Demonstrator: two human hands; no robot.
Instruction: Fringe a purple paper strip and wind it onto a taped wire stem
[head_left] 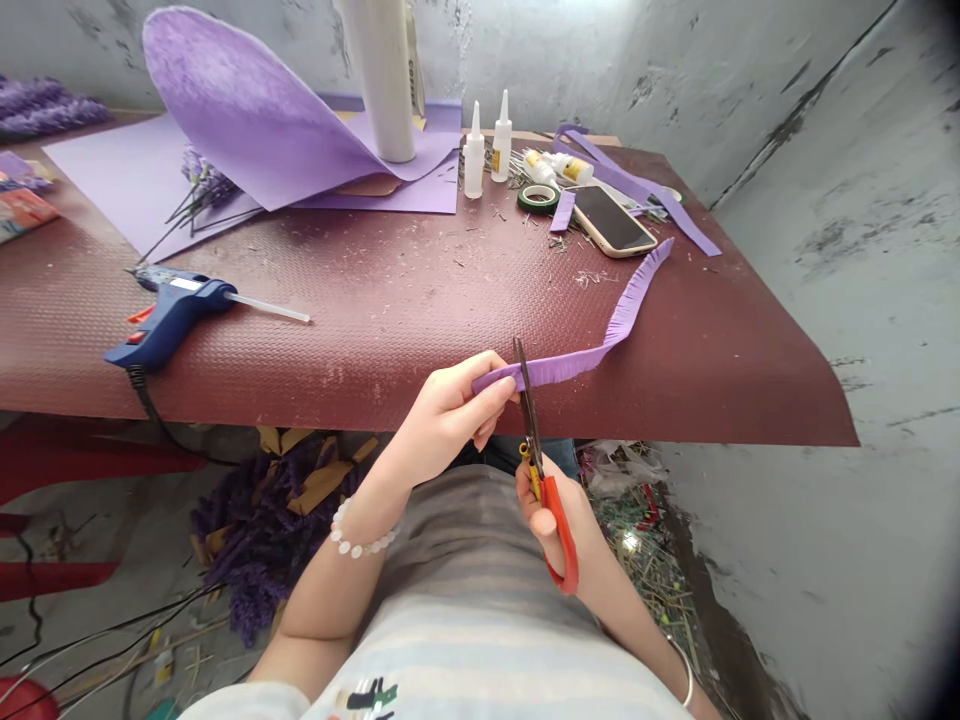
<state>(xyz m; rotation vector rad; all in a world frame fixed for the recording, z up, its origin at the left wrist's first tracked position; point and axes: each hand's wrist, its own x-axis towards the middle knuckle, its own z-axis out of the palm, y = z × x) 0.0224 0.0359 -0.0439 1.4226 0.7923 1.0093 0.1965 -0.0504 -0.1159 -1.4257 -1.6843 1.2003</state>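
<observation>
1. left hand (459,408): thumb and fingers pinched closed on the near end of a fringed purple strip (570,367).
2. right hand (559,520): wrapped around the orange handle of the scissors (529,412), whose blades point away from it and cross the strip just beside the left fingertips.
3. the strip runs rightward from the left hand and curls away beyond the right hand; its far tip comes close to the phone (613,222), though whether they touch i cannot tell.
4. beyond both hands, near the phone: a green tape roll (538,199), a small purple piece (562,211) and loose purple strips (622,172).
5. straight beyond the left hand, well apart: two upright white bottles (474,160), with two more bottles (568,167) lying to their right.
6. left of the left hand: a blue glue gun (172,312) on its side, glue stick pointing toward that hand.
7. past the glue gun, farther from the left hand: a large curled purple sheet (255,130), a white tube (386,90) standing against it.
</observation>
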